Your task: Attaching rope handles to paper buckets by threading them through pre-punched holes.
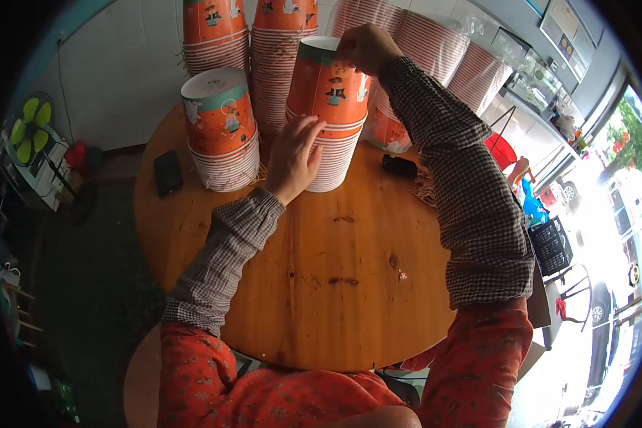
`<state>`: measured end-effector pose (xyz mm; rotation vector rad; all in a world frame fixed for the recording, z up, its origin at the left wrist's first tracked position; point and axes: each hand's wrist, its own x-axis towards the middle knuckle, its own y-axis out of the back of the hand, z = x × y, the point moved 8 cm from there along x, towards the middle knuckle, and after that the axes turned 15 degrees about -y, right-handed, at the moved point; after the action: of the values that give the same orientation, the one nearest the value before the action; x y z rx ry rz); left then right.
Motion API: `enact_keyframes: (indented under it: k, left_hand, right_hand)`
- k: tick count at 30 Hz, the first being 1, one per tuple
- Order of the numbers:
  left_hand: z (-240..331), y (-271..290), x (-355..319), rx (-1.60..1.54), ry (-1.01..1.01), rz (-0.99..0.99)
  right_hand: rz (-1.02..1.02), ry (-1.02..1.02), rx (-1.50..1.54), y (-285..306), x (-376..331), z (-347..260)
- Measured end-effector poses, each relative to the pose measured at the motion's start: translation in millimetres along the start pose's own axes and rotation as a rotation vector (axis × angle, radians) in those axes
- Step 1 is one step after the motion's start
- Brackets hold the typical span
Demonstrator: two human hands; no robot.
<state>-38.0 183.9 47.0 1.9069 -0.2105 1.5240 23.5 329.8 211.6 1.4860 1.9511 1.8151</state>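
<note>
A stack of orange paper buckets (328, 100) with green bands stands upside down on the wooden table (321, 264), its white rims layered toward the bottom. My right hand (367, 50) is closed at the upper edge of the top bucket, fingertips partly hidden. My left hand (297, 158) is open, its fingers stretched up along the near left side of the stack; I cannot tell how firmly it touches. Beside it on the left stands a shorter stack of the same buckets (221, 114), also upside down, with loose thin strands around its rims.
Tall bucket stacks (214, 43) rise behind, and bagged stacks (428, 50) stand at the back right. A black phone (167, 172) lies on the left of the table. A small black object (399, 166) and a bundle of strands (426, 187) lie near my right forearm.
</note>
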Motion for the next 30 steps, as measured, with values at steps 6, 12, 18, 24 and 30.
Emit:
enact_keyframes:
  k: [6,12,18,24,30]
  left_hand:
    - [-5,-16,-5,0.100,0.001,-0.080]
    - [-5,-16,-7,0.187,-0.071,-0.070]
    - [-6,-20,10,0.229,0.000,-0.079]
    - [-10,-26,17,0.239,0.021,-0.128]
    - [-12,-25,22,0.252,-0.009,-0.156]
  right_hand:
    - [0.006,-0.045,-0.016,2,-4,-4]
    - [0.059,-0.021,-0.059,3,1,-14]
    - [0.248,0.060,-0.127,7,7,-16]
    - [0.180,0.028,-0.239,15,33,-13]
    - [0.413,0.035,0.182,120,62,14]
